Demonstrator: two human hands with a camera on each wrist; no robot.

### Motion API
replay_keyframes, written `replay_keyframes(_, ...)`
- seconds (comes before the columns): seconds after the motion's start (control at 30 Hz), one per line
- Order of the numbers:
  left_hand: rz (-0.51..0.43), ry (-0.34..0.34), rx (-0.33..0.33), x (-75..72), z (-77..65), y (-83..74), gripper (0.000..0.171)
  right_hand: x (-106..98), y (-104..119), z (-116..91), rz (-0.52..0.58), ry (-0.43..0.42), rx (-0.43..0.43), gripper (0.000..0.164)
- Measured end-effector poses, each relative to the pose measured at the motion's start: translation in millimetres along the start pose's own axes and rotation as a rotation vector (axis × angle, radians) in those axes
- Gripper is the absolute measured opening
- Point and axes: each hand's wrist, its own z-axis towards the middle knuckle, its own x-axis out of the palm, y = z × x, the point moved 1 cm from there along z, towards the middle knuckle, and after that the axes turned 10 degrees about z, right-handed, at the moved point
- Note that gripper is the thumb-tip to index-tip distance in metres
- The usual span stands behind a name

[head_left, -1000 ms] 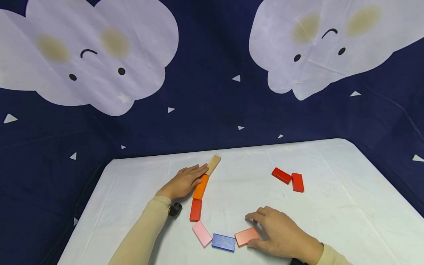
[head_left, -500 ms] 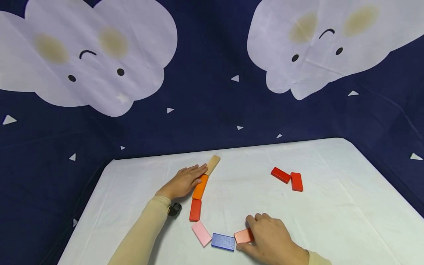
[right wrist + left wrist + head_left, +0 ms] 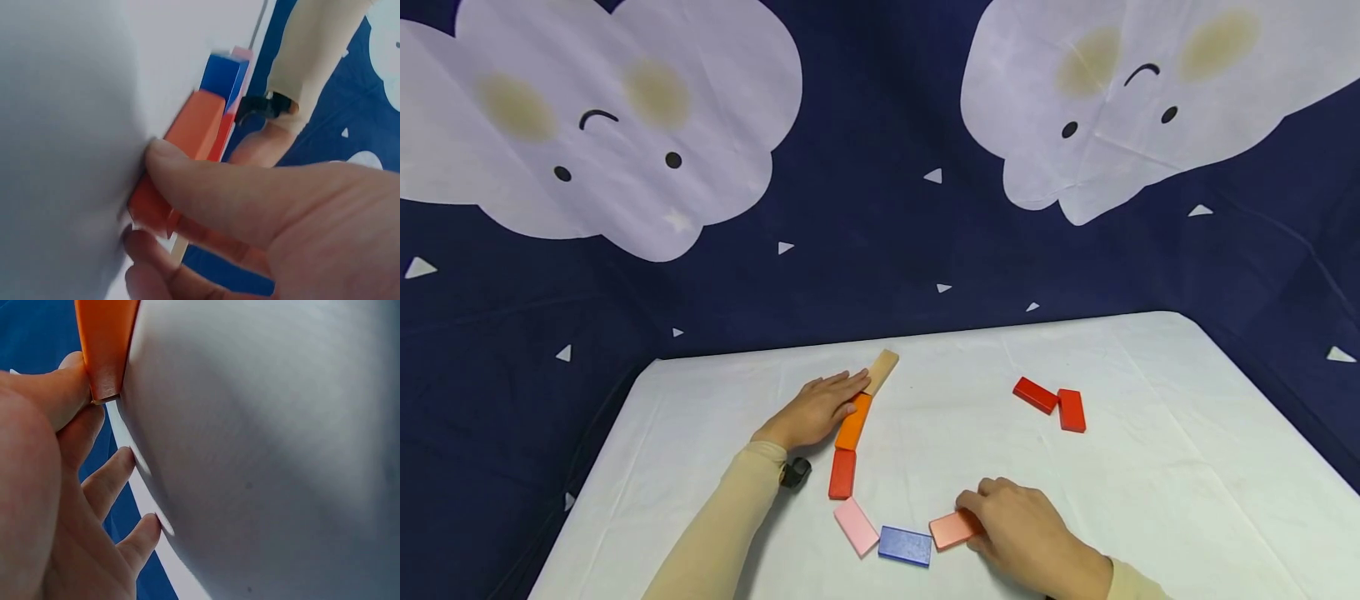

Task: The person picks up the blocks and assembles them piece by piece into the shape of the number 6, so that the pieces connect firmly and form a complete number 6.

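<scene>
My right hand (image 3: 1026, 529) pinches the right end of a salmon-orange block (image 3: 953, 529) lying flat; its thumb presses the block's side in the right wrist view. The block's left end meets a blue block (image 3: 905, 546). From there the curved row runs on through a pink block (image 3: 856, 527), a red block (image 3: 842, 475), an orange block (image 3: 853, 423) and a natural wood block (image 3: 883, 371). My left hand (image 3: 816, 408) rests beside the upper row with extended fingers. Its fingertips touch the wood block, and its thumb lies against the orange block (image 3: 107, 350).
Two more red blocks, one slanted (image 3: 1035, 395) and one nearly straight (image 3: 1072, 411), touch at a corner at the back right of the white-covered table (image 3: 1165, 467). A dark blue cloth with clouds (image 3: 865, 167) hangs behind the table's far edge.
My right hand has closed from a loose spread onto the salmon-orange block, its thumb shifting from the block's left part toward the right end. The left hand stays still.
</scene>
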Motion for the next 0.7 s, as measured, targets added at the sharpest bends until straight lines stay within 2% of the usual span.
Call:
replay_keyframes(0.4, -0.003, 0.002, -0.007, -0.7, -0.1, -0.7, 0.053, -4.7, -9.2, 0.8, 0.049, -0.016, -0.077, 0.029)
replay_keyframes(0.7, -0.006, 0.004, -0.005, -1.3, -0.5, -1.0, 0.053, -4.2, -11.4, 3.2, 0.083, 0.004, -0.072, 0.032)
